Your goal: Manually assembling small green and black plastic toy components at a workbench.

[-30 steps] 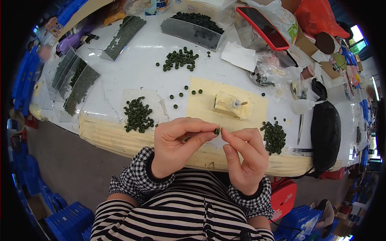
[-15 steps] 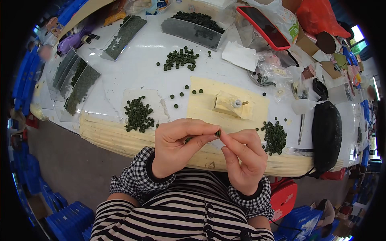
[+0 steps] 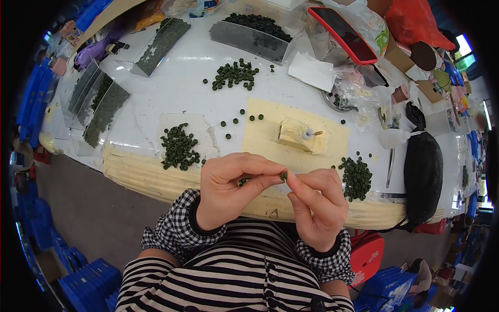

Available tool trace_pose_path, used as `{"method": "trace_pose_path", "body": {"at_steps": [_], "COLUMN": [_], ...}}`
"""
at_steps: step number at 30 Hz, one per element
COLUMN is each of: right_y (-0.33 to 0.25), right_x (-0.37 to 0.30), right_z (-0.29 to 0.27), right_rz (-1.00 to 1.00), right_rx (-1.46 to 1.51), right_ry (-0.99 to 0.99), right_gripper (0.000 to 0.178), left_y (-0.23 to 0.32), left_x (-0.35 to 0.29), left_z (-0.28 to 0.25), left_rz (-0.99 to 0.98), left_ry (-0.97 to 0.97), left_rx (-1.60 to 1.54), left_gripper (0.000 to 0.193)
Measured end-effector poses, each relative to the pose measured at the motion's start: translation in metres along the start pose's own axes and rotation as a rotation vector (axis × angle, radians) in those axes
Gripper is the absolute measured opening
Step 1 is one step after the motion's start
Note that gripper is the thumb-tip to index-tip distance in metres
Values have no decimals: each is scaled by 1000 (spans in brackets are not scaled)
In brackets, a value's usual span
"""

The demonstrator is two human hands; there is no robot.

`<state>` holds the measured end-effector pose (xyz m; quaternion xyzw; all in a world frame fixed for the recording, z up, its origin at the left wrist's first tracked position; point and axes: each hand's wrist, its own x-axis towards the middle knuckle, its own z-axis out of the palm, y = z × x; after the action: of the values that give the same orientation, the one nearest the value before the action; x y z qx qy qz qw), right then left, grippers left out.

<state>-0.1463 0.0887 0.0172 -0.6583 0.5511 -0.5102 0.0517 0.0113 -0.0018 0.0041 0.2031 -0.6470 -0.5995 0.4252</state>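
Note:
A small dark green round piece [image 3: 284, 176] is pinched between the thumb and index finger of my left hand [image 3: 228, 184]. More green shows in the curl of this hand, mostly covered by the fingers. My right hand [image 3: 319, 200] meets it from the other side, its index fingertip against the piece. The other right fingers are curled in, the thumb lies below them, and anything inside is hidden. Behind my hands, a block wrapped in cream tape with a small peg [image 3: 301, 134] stands on a cream sheet [image 3: 254, 138].
Loose green pieces lie in heaps at left [image 3: 179, 147], right [image 3: 356, 179] and far middle [image 3: 234, 75]. Clear trays [image 3: 249, 41] of pieces stand behind. A red-cased phone [image 3: 343, 35], white paper [image 3: 312, 71], tweezers [image 3: 390, 169] and a black pouch [image 3: 423, 177] occupy the right side.
Both hands remain nearly in place. The right hand has shifted very slightly right, and the piece at the fingertips shows a bit more of its side.

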Motion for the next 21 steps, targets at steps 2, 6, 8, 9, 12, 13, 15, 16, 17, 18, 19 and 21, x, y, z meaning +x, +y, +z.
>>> {"method": "trace_pose_path", "body": {"at_steps": [2, 6, 8, 9, 12, 13, 15, 16, 17, 18, 19, 21], "right_y": [1, 2, 3, 2, 2, 2, 3, 3, 3, 3, 3, 4], "right_x": [-1, -3, -4, -4, -4, -5, -6, -6, -6, -6, -6, -6], "right_z": [0, -1, -1, -1, -1, -1, 0, 0, 0, 0, -1, -1], "right_rz": [-3, -15, -27, -33, -52, -58, -66, -69, -71, -73, -76, -82], "right_rx": [-2, -25, -54, -67, -96, -99, -102, -102, -101, -102, -102, -102], "right_ry": [1, 11, 20, 20, 21, 24, 25, 24, 23, 21, 19, 15], "right_gripper": [40, 40, 41, 41, 41, 41, 42, 42, 42, 42, 42, 43], "left_y": [-1, -1, 1, 1, 0, 0, 0, 1, 1, 1, 0, 0], "left_x": [1, 1, 1, 1, 1, 1, 1, 1, 1, 1, 1, 0], "left_z": [0, 1, 2, 2, 1, 1, 1, 1, 1, 1, 1, 1], "left_rz": [22, 76, 90, 97, 79, 78, 75, 72, 69, 65, 68, 73], "left_ry": [-11, -18, -23, -24, -35, -36, -37, -36, -34, -34, -36, -41], "left_rx": [40, 120, 141, 153, 123, 118, 108, 105, 102, 100, 100, 102], "left_gripper": [21, 22, 23, 23, 24, 24, 23, 23, 23, 23, 23, 24]}}
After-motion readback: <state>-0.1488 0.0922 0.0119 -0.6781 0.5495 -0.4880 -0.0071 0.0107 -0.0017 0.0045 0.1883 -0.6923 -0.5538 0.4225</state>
